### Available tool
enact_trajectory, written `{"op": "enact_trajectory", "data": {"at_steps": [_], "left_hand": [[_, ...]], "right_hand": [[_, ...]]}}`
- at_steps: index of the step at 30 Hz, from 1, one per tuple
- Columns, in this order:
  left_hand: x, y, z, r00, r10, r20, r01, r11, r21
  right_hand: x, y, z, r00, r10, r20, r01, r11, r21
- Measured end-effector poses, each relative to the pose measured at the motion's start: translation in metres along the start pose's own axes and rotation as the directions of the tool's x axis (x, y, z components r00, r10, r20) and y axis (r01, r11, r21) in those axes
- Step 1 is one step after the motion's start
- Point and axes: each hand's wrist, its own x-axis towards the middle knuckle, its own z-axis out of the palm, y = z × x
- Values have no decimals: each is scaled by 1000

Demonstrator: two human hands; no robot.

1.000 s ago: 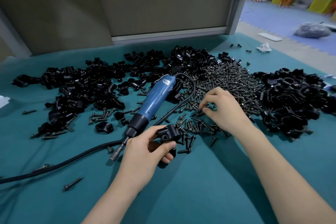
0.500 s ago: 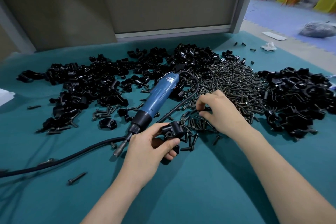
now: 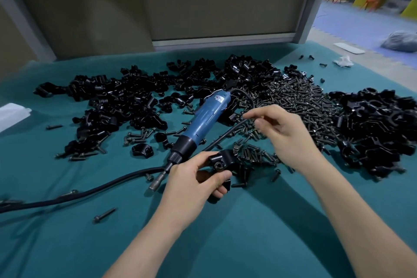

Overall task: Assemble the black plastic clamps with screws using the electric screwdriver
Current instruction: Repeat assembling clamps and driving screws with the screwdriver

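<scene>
**Clamp.** My left grip [image 3: 191, 180] is closed around one black clamp [image 3: 222, 160], just below the centre of the frame. The thumb lies over the top and the fingers curl underneath. The clamp looks like rigid moulded plastic, and I judge it light, hard and fairly slick. I hold it by the body flanks and leave the screw bore, which faces up toward me, uncovered. It should take firm pressure, but overdriving a screw may crack it.

**Screws.** My right grip [image 3: 286, 133] hovers over the near edge of the screw pile [image 3: 300, 106], right of centre. The index finger and thumb are drawn close together. I cannot tell whether a screw sits between them. The screws are small, likely steel, and prone to rolling, so I pinch the shank just under the head.

**Driver.** The electric screwdriver [image 3: 203, 124] lies at centre on the worktop [image 3: 248, 244], with its bit pointing lower left, just beside my left grip. I judge it the heaviest item here and take it by the blue barrel. Its cable [image 3: 90, 189] runs off the left edge and may drag.

**Count.**
- Screwdriver: one.
- Clamp in hand: one.
- Clamp heaps: two, the upper-left heap [image 3: 117, 101] and the right-edge heap [image 3: 379, 124]. The pieces in each are too many to count.
- Piled screws: too many to count.
- Stray screw [image 3: 105, 215] at lower left: one.
</scene>
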Motion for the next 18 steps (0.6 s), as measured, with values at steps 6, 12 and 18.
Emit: {"op": "enact_trajectory", "data": {"at_steps": [6, 12, 18], "left_hand": [[2, 0, 2, 1000, 7, -20, -7, 1000, -15], [2, 1, 1, 999, 33, -20, -32, 999, 23], [3, -1, 1, 998, 57, -12, -56, 997, 45]], "right_hand": [[-16, -36, 17, 990, -113, 83, 77, 934, 349], [-21, -34, 27, 957, -219, 192, 212, 976, 57], [-22, -32, 27, 931, -287, 225, 287, 957, 32]]}}
